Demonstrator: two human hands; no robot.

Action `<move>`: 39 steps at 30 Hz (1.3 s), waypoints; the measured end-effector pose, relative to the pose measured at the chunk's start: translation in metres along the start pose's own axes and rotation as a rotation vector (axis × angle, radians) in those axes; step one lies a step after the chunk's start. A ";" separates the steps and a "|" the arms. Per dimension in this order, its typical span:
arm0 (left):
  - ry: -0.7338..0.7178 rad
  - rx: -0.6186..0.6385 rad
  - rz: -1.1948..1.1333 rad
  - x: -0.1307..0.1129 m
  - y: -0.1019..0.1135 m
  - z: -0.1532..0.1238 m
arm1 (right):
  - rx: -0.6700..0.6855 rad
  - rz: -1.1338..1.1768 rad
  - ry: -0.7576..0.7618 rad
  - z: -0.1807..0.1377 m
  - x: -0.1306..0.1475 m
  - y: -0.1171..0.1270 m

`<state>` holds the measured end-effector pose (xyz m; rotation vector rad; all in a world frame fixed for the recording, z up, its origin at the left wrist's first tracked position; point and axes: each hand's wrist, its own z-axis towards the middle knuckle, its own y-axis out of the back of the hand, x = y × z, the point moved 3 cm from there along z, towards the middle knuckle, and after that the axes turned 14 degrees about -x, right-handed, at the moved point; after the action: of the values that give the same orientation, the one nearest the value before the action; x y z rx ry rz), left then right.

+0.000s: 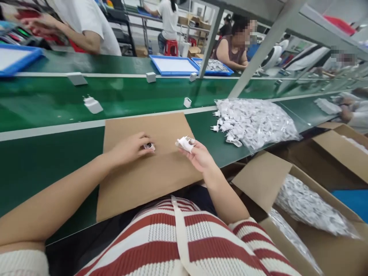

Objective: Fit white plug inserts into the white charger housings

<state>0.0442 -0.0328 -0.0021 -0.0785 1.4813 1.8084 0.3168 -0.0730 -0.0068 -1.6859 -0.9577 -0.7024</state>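
My left hand (128, 148) is over a brown cardboard sheet (143, 172), thumb and fingers closed round a small white casing (150, 146) with a dark inside. My right hand (201, 156), at the sheet's right side, grips white plug pieces (185, 144) whose metal pins stick up. How many pieces it holds I cannot tell. The two hands are apart. To the right of my right hand, a clear plastic bag (258, 119) full of white plug pieces lies on the green bench, with several loose plug pieces (230, 124) spilling from its left end.
White chargers sit on the green conveyor (129, 96), one charger with pins (92, 104) at left. Blue-rimmed trays (172, 73) stand beyond. An open carton (264, 176) with bagged white parts (310, 203) is at my right. Slanted metal posts (253, 57) rise ahead; several people work nearby.
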 end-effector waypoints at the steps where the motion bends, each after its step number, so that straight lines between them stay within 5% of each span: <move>1: 0.014 -0.025 0.002 -0.005 -0.008 0.002 | -0.005 -0.006 -0.007 0.000 0.000 -0.001; 8: 0.004 -0.149 -0.168 -0.041 -0.041 0.001 | -0.173 -0.287 0.187 -0.002 -0.007 0.000; 15: 0.335 -0.075 -0.545 -0.036 -0.055 -0.011 | -0.151 -0.427 0.325 -0.004 -0.009 -0.003; 21: 0.403 -0.087 -0.606 -0.034 -0.057 -0.015 | -0.139 -0.868 0.731 0.001 -0.008 0.013; 25: 0.386 -0.081 -0.604 -0.033 -0.060 -0.015 | -0.105 -0.944 0.634 0.007 -0.014 0.020; 31: 0.372 -0.094 -0.671 -0.034 -0.062 -0.014 | 0.057 -1.052 0.911 -0.008 -0.003 -0.019; 39: 0.310 -0.069 -0.688 -0.041 -0.054 -0.013 | 0.193 -1.255 1.007 -0.004 -0.013 -0.040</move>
<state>0.0991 -0.0644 -0.0294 -0.8308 1.3620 1.3110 0.2753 -0.0738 0.0030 -0.2099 -1.1527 -1.9233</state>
